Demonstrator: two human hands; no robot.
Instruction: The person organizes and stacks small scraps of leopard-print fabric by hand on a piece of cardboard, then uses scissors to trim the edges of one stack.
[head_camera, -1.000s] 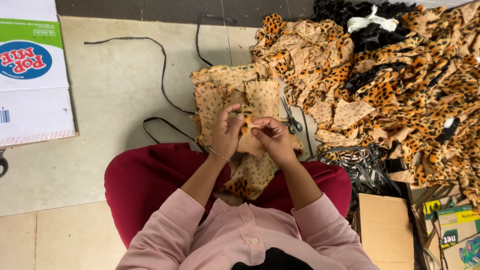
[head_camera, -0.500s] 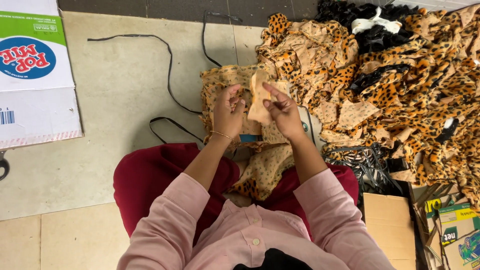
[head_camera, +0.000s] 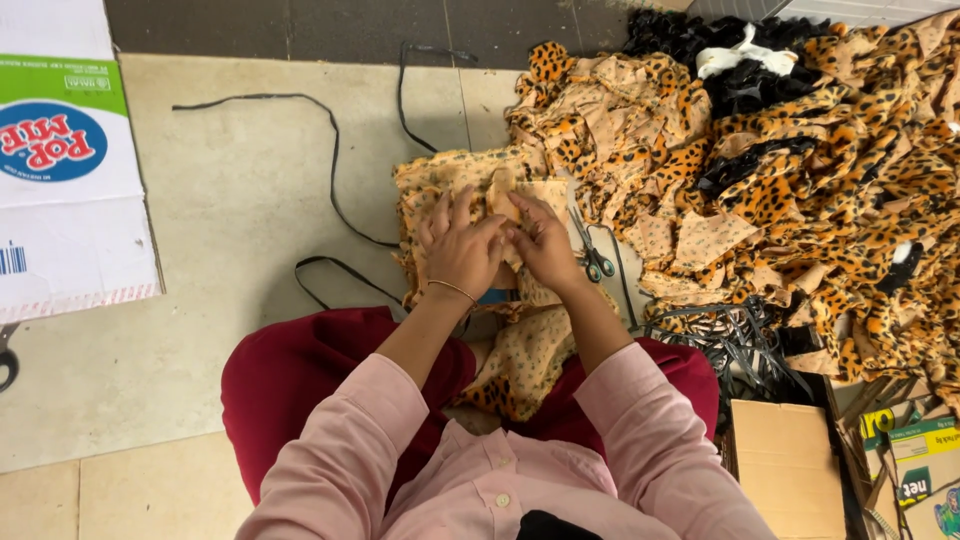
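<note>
Together, left hand (head_camera: 462, 252) and right hand (head_camera: 545, 245) pinched the leopard-print cloth (head_camera: 520, 200), fingers curled shut, wrists bent over the lap.

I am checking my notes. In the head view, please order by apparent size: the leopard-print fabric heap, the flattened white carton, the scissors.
1. leopard-print fabric heap, largest.
2. flattened white carton, though the frame cuts it off.
3. scissors, clearly smallest.

Bare floor (head_camera: 230, 200) left – fabric heap (head_camera: 800, 170), scissors (head_camera: 592, 255) crowd the right.
</note>
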